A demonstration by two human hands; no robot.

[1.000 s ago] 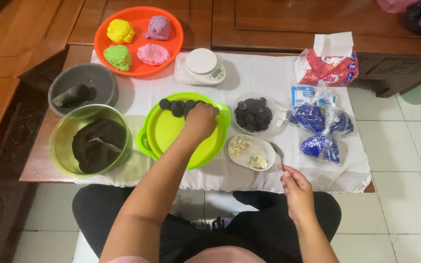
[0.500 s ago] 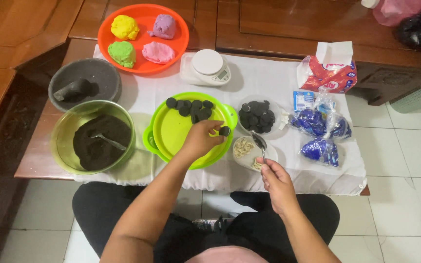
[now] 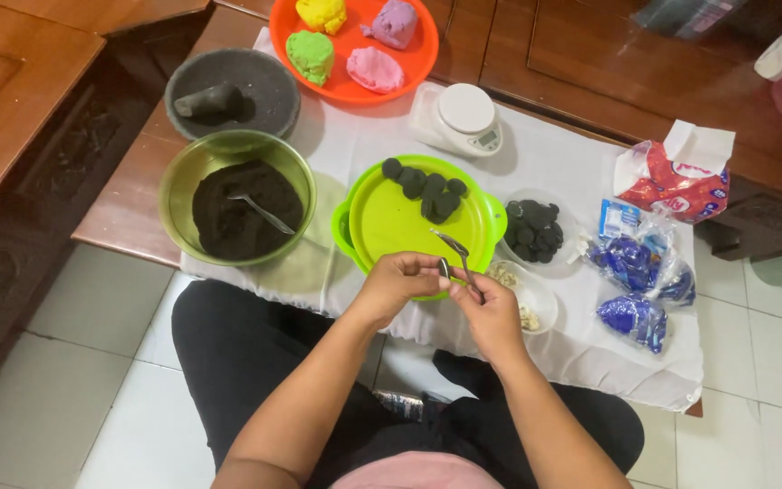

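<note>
Your left hand [image 3: 397, 282] is pinched narrow around a small dark ball [image 3: 443, 269], held just over the near rim of the green plate [image 3: 391, 226]. Your right hand [image 3: 491, 312] grips a metal spoon [image 3: 452, 249] w/ fingers closed on the handle, bowl end pointing up over the plate, tip almost touching the ball.

Risk, imo: the ball sits at your fingertips right at the table edge, so a slip from the spoon nudging it could drop it into your lap or onto the tiled floor. Spoon looks loaded w/ little or nothing; can't tell.

Around you: more dark balls [image 3: 427, 186] lie at the plate's far side, another heap in the clear dish [image 3: 536, 231] to the right. The small bowl of pale bits [image 3: 531, 303] sits just beside your right wrist, easy to knock. Green bowl of dark powder [image 3: 237, 195] w/ its own spoon is left, well apart; stone mortar [image 3: 233, 91], orange plate of coloured dough [image 3: 355, 41], kitchen scale [image 3: 463, 118] and blue packets [image 3: 635, 281] are further out, not in the way
</note>
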